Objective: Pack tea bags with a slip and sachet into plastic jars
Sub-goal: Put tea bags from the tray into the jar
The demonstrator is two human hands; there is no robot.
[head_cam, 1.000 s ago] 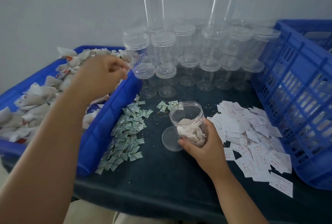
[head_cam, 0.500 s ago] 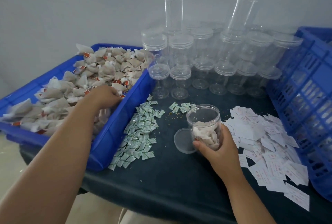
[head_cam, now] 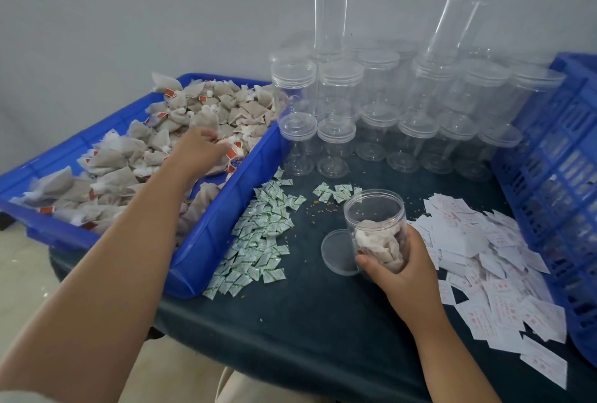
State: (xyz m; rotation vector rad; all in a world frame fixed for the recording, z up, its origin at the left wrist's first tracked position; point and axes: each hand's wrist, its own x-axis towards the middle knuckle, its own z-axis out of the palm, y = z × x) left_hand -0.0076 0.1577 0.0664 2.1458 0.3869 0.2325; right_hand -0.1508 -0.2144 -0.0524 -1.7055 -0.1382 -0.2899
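Note:
My right hand (head_cam: 399, 268) grips an open clear plastic jar (head_cam: 374, 213) that stands on the dark table, tilted slightly, with several tea bags inside. Its lid (head_cam: 336, 252) lies flat just left of the jar. My left hand (head_cam: 195, 152) reaches into the blue tray (head_cam: 210, 234) and its fingers curl down over tea bags (head_cam: 226, 105) near the tray's right wall; the fingertips are partly buried in the pile. Green-and-white sachets (head_cam: 263, 236) lie scattered between tray and jar. White paper slips (head_cam: 478, 257) are heaped to the right of the jar.
Several empty lidded jars (head_cam: 339, 79) stand stacked at the back of the table, with two tall stacks behind them. A blue slatted crate (head_cam: 549, 176) walls off the right side. Loose grains dot the cloth (head_cam: 290, 321) near the sachets. The tray overhangs the table's left edge.
My left hand has dropped from above the tray into the tea bags and moved further right within the pile. My right hand keeps its hold on the jar. The camera has shifted.

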